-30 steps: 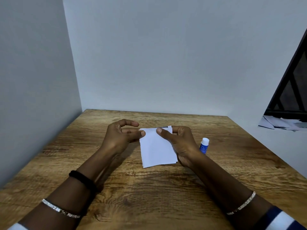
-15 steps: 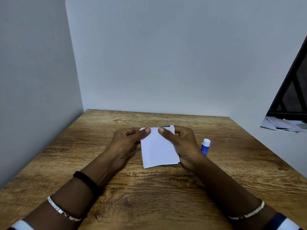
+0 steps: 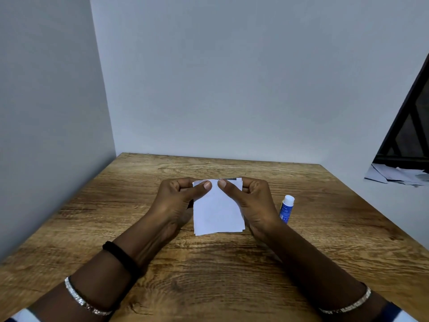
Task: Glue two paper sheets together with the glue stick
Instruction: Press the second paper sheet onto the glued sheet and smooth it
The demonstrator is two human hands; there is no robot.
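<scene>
Item: paper sheets (image 3: pixel 217 212), white, stacked one on the other with edges slightly out of register at the near end; position, centre of the wooden table (image 3: pixel 139 228); long axis running from the person toward the far wall, a little skewed. A dark sliver shows along the far edge, nature not discernible. Whether the far end is lifted off the wood cannot be told. Holders: left hand (image 3: pixel 176 201) and right hand (image 3: pixel 253 201), one at each far corner, each with its thumb laid flat on top of the stack and its fingers curled underneath or behind, pinching the sheets; the two thumb tips nearly meet at the middle of the far edge. Associated item: glue stick (image 3: pixel 286 209), blue body, white cap on, standing upright just beside the right hand on its outer side, apart from the paper. Relation of note: the stick lies to the right of the stack, with the right hand between them, so the right hand is plainly the nearer and would likely be the one to let go and take it, while the left keeps the sheets. No glue appears applied yet. Surroundings: grey walls; loose paper scraps (image 3: pixel 394 176) well off to the right.
</scene>
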